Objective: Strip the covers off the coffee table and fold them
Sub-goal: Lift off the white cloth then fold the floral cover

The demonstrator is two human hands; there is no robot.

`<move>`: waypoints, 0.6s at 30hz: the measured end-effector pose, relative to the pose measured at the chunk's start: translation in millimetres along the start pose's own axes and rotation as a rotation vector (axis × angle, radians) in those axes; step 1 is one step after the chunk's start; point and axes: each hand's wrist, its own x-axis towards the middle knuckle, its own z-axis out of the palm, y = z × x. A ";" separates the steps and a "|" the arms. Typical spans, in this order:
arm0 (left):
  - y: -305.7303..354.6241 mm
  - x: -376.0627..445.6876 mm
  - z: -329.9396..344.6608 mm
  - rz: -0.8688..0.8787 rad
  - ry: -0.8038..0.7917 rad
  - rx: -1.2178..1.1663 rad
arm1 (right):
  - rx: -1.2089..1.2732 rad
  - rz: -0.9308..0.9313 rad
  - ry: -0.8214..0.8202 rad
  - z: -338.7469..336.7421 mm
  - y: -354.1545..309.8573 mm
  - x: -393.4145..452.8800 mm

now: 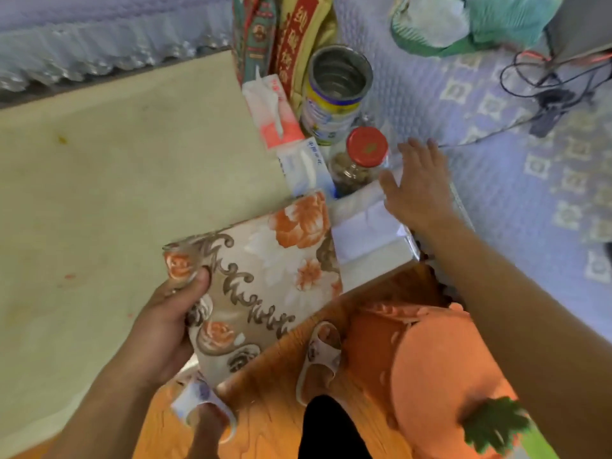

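From the head camera, the left hand [165, 321] pinches the folded floral cover [261, 276] by its left edge, thumb on top, holding it over the near edge of the bare coffee table [126, 167]. The right hand [419, 185], fingers spread and holding nothing, hovers over the folded white cover [367, 236] on the table's near right corner. That cover lies just right of the floral one, so the right hand is the nearer to it.

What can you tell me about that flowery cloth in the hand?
The flowery cloth is folded into a flat, roughly rectangular pad. It looks like smooth, slightly glossy fabric, beige with orange and white flowers and brown scrolls. The left hand grips its left edge, thumb on top. Its far end lies over the bare table's corner, its near end sticking out above the floor.
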 end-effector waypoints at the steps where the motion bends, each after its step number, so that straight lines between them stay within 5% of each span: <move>1: 6.0 0.8 8.2 0.025 -0.024 0.031 | -0.104 -0.002 -0.113 8.6 14.5 9.3; 3: 18.0 4.0 23.3 0.054 -0.066 0.083 | -0.181 -0.104 -0.237 24.8 34.5 8.4; 9: 33.1 16.5 68.1 0.020 -0.258 -0.005 | -0.108 -0.133 -0.269 40.7 73.4 -60.2; 15: -36.9 82.5 136.0 -0.239 -0.057 -0.073 | 0.275 0.012 -0.380 32.4 99.6 -73.6; 18: -81.5 132.5 140.5 -0.208 0.125 0.143 | 0.228 -0.139 -0.445 28.4 121.6 -65.3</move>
